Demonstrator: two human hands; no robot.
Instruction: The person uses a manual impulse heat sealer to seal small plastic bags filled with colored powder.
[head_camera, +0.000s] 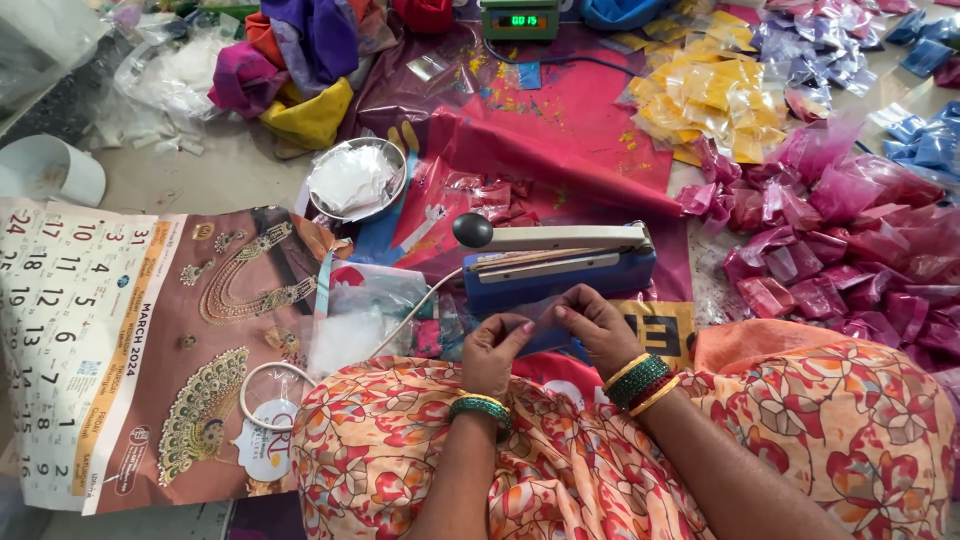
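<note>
At the far left a white cup (50, 170) lies on its side above a wall calendar page (130, 350) printed with pictures of jewellery. A white ring (262, 385) rests on the page's lower right part. Further right, a round metal bowl (355, 180) holds white plastic, and a heap of bright cloth (300, 60) lies behind it.

In the middle stands a blue heat sealer (560, 265), its pale arm ending in a black knob and raised slightly over the base. A white cable runs from its left side.

Just in front of the sealer's base, the person holds a small clear plastic pouch (540, 312). It is thin, almost colourless and hard to make out against the blue behind it; what it contains cannot be told. The left hand (492, 350), wearing green bangles, pinches the pouch's left edge between thumb and forefinger, the other fingers curled in. The right hand (600, 335), with green, red and gold bangles, pinches the right edge the same way, fingertips pressed close together. The two hands nearly meet over the patterned orange lap.

Behind, a green-lit scale (520, 18) sits at the top edge. To the right lie yellow packets (710, 95), then a wide spread of pink packets (850, 250), with blue packets (925, 135) at the far right.
</note>
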